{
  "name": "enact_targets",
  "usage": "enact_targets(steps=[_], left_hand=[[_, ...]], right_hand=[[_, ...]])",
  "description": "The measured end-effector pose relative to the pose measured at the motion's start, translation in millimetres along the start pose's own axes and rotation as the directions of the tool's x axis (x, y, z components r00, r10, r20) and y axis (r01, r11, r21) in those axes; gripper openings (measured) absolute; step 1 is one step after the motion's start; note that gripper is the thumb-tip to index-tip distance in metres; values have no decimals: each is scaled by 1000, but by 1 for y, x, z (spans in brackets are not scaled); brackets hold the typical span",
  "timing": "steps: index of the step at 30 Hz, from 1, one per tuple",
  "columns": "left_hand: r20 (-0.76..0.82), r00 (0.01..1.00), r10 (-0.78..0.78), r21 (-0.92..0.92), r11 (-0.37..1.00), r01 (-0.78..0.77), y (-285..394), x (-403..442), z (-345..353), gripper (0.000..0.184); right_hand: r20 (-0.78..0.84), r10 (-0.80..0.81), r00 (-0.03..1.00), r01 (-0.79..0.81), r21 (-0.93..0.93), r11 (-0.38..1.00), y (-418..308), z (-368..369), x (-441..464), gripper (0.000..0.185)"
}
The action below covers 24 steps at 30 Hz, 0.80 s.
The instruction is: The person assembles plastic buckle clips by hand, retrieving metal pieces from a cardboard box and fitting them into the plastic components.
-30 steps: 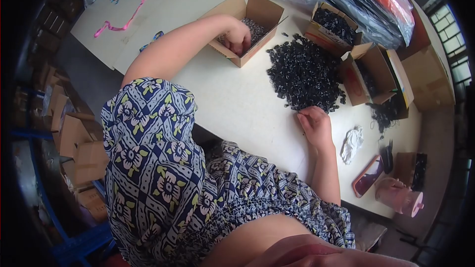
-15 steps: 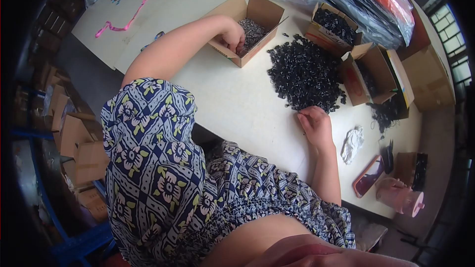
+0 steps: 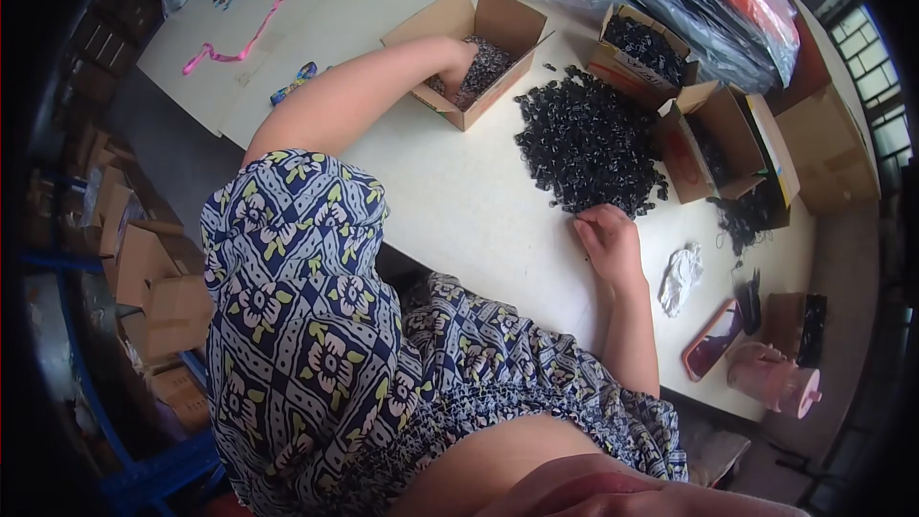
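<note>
My left hand [image 3: 458, 65] reaches inside an open cardboard box [image 3: 507, 14] on the left. Its fingers are sunk in a heap of small greyish metal-looking pieces [image 3: 492, 59], so they are mostly hidden. My right hand [image 3: 613, 237] rests at the near edge of a pile of small black pieces [image 3: 586, 139], which look like plastic clips or buckles. The fingers of that hand are curled in with the thumb close to them. Whatever sits between those fingertips, if anything, is too small to make out.
Two more boxes of black pieces, a far carton [image 3: 643, 77] and a nearer carton [image 3: 691, 158], border the pile. Plastic-wrapped bundles [image 3: 670, 10] lie behind. To the right are crumpled white cloth [image 3: 681, 280], a phone [image 3: 712, 340] and a pink cup [image 3: 773, 380]. A pink strap [image 3: 235, 56] lies left.
My left hand has pushed deeper into the metal pieces, and its forearm has shifted slightly, uncovering more of a colourful strap behind it. My right hand stays in place.
</note>
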<state>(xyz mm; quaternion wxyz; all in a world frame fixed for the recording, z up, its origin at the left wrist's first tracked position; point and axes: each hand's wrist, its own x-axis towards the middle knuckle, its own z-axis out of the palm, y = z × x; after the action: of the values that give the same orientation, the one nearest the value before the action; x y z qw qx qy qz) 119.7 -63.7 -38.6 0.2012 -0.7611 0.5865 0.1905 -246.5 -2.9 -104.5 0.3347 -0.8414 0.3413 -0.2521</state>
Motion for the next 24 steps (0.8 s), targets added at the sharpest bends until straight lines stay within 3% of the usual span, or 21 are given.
enact_targets(steps=[3,6,9,12,15,18,21,24], left_hand=[[-61,998,-28,-135,991,20,0,11,8,94],[-104,995,12,-309,950,-44,-10,27,16,75],[-213,974,75,-349,926,-148,-23,57,27,52],[-216,976,21,-518,845,-133,-26,66,19,30],[-488,864,121,-376,865,-333,-26,67,18,30],[-576,758,305,-211,841,-499,-22,62,24,35],[-308,847,433,-171,851,-497,-18,57,23,38],[-165,878,448,-112,876,-468,-22,47,14,36]], right_hand=[[-1,3,1000,-3,-5,1000,-1,-1,-1,8],[-2,-12,1000,12,-11,1000,1,0,0,8],[-4,-21,1000,21,-5,1000,3,2,-1,8],[-3,-4,1000,4,10,1000,4,2,-1,8],[1,4,1000,-4,-2,1000,1,0,-1,8],[7,0,1000,0,-7,1000,1,1,0,8],[5,-16,1000,16,-17,1000,0,-1,0,8],[-4,-28,1000,28,-12,1000,1,0,0,8]])
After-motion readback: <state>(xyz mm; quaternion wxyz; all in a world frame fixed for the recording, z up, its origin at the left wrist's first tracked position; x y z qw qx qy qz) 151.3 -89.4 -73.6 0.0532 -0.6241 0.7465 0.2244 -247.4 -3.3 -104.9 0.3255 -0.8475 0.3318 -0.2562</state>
